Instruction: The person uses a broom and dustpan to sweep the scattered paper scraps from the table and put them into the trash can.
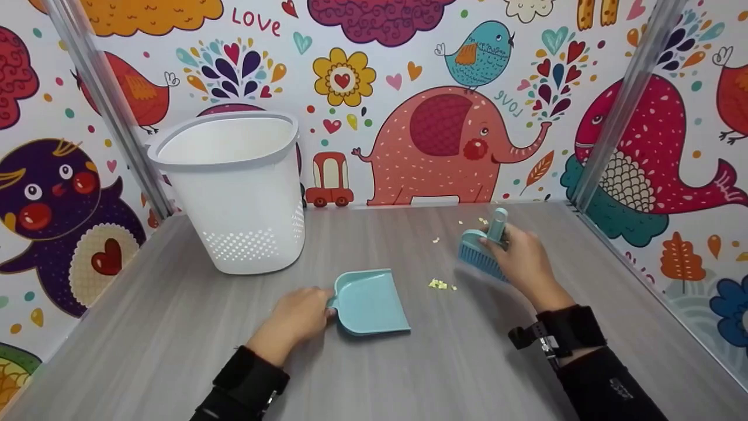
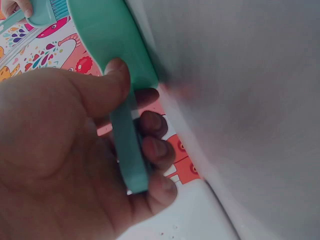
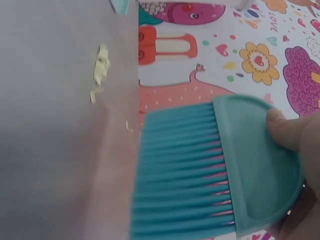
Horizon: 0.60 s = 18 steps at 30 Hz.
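- Gripped, head view: turquoise plastic dustpan [image 1: 374,304] in the left hand [image 1: 302,313], near the grey wood-grain table's [image 1: 374,380] middle; turquoise bristled brush [image 1: 480,257] in the right hand [image 1: 527,260], toward the far right corner; yellow crumbs [image 1: 438,285] between.
- Left wrist: fingers [image 2: 159,148] round the dustpan's handle [image 2: 130,150].
- Right wrist: bristles [image 3: 180,170] apart from crumbs.

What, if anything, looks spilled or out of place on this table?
Small pale-yellow scraps lie in a cluster on the tabletop between the dustpan and the hand brush, with a few strewn farther back. They look odd because they're scattered loose like litter, outside the dustpan.
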Motion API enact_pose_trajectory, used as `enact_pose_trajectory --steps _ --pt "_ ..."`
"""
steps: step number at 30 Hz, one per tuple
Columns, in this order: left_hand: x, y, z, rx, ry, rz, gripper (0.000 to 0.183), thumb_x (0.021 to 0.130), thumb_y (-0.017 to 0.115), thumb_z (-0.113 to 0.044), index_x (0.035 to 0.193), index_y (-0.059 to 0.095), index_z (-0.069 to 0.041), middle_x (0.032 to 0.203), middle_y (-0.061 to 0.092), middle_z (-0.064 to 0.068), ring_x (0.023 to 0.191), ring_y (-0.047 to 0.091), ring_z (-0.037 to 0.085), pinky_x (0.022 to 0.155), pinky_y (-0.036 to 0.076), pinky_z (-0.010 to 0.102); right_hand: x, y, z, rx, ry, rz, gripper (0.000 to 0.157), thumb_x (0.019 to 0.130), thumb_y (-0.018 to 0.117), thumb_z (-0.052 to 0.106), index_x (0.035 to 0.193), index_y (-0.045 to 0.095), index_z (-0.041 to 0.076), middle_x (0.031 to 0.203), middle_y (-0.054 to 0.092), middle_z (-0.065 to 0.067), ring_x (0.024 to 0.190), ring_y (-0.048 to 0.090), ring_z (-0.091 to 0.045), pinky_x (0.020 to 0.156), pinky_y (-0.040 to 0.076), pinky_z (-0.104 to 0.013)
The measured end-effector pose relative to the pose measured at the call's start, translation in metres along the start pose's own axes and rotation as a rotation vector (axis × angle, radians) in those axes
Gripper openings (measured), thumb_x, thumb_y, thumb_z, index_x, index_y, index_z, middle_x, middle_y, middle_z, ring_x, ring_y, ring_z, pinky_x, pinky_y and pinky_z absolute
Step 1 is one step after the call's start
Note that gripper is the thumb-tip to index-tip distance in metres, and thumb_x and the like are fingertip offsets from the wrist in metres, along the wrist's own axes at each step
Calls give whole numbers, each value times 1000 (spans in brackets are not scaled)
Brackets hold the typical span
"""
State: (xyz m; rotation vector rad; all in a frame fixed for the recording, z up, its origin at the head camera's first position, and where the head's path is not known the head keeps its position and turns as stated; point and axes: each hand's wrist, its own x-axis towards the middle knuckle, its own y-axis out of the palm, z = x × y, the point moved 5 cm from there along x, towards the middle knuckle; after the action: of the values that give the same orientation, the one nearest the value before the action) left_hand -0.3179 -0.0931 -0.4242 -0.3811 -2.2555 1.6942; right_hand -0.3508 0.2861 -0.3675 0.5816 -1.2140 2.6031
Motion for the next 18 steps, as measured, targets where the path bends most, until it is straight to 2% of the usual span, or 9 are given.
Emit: enact_pose_trajectory --steps 2,4,6,8,11,18 --pt "0 0 0 -4 -2 2 10 100 74 -13 97 68 -5 92 69 11 91 68 34 84 56 55 0 -2 -3 -61 -12 -15 27 101 76 15 123 73 0 116 77 -22 101 75 -37 94 57 -61" --pt "0 0 0 -10 -8 7 10 100 74 -13 97 68 -5 90 68 10 89 67 31 84 56 54 0 -1 -6 -132 -18 -4 21 99 78 15 112 76 -3 100 77 -21 86 73 -33 80 60 -54" --pt "0 1 0 -13 -7 10 10 100 74 -14 96 68 -6 88 67 8 87 66 30 82 55 54 0 1 -8 -191 -11 29 20 98 79 15 98 75 -4 83 73 -16 72 66 -28 65 55 -45" --pt "0 1 0 -15 -4 10 11 100 74 -14 95 67 -7 87 65 8 85 65 29 81 55 53 0 5 -8 -236 0 75 23 96 80 15 84 71 -3 71 63 -10 64 56 -23 57 45 -38" --pt "0 1 0 -18 2 7 12 99 74 -14 93 66 -7 85 64 7 83 64 28 80 55 53 0 9 -5 -269 3 121 27 93 80 13 75 64 1 65 53 -5 59 52 -21 54 41 -35" --pt "0 3 3 -19 20 -17 14 99 75 -14 92 65 -7 88 66 10 92 69 34 82 55 54 -7 18 15 -360 -98 106 33 92 80 9 70 55 6 65 47 -5 63 48 -25 58 41 -42"
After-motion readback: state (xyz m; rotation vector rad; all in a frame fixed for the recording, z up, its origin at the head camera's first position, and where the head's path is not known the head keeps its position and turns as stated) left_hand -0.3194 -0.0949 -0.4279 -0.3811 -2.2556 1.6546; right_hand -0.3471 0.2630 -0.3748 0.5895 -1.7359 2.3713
